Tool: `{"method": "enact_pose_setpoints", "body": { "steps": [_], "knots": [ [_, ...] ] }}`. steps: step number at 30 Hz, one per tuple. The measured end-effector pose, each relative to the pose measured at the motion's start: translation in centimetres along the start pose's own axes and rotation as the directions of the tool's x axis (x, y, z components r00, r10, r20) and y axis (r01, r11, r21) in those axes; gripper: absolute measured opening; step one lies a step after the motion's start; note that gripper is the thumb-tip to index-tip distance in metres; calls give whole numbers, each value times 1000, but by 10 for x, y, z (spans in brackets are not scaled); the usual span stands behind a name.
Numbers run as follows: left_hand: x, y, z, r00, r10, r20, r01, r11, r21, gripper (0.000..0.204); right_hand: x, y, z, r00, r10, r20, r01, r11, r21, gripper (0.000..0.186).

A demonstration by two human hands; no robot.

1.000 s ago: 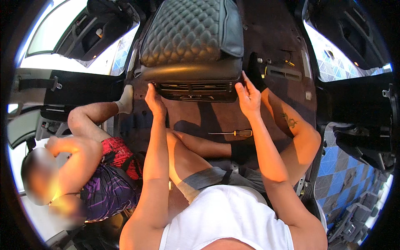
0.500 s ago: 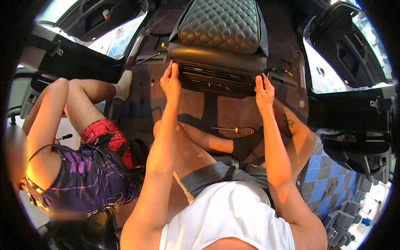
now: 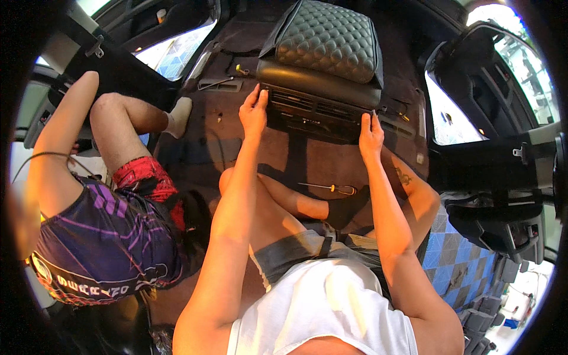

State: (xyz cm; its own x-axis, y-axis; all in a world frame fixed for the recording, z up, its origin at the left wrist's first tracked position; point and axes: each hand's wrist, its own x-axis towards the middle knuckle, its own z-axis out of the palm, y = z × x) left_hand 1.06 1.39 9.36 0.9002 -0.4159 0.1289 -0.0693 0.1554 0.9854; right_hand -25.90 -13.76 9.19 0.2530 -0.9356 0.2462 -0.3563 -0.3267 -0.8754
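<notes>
Left grip [image 3: 253, 113] and right grip [image 3: 371, 137], both mine, clasp opposite ends of the black vent panel [image 3: 313, 110], at the near end of the quilted console [image 3: 328, 42]. I judge this step as steadying the panel; my next move seems to call for even pressure. Nearer, a yellow-handled screwdriver [image 3: 335, 189] lies on the carpet [image 3: 229, 105].

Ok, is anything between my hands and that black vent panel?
Nothing visible: your left hand and right hand hold the vent panel by its opposite ends. The screwdriver lies on the carpet, nearer you.

Black console [image 3: 319, 82], diamond-quilted top [image 3: 327, 42], slatted vents [image 3: 313, 105] facing near side
</notes>
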Motion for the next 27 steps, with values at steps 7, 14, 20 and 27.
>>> {"method": "enact_pose_setpoints", "body": {
  "steps": [7,14,20,27],
  "knots": [
    [8,-19,2,992,123,-37,-121,991,61,43,6,6,-7,998,-34,46,28,991,128,58],
    [49,16,-40,982,-178,62,187,963,-192,53,13,-17,-38,959,256,122,-283,852,440,79],
    [79,15,14,983,127,-136,-126,992,15,55,50,-23,31,958,179,-222,-25,828,560,67],
    [87,-9,24,966,-251,-58,239,957,-162,48,60,8,54,922,316,-224,-44,661,749,64]
  ]
}}
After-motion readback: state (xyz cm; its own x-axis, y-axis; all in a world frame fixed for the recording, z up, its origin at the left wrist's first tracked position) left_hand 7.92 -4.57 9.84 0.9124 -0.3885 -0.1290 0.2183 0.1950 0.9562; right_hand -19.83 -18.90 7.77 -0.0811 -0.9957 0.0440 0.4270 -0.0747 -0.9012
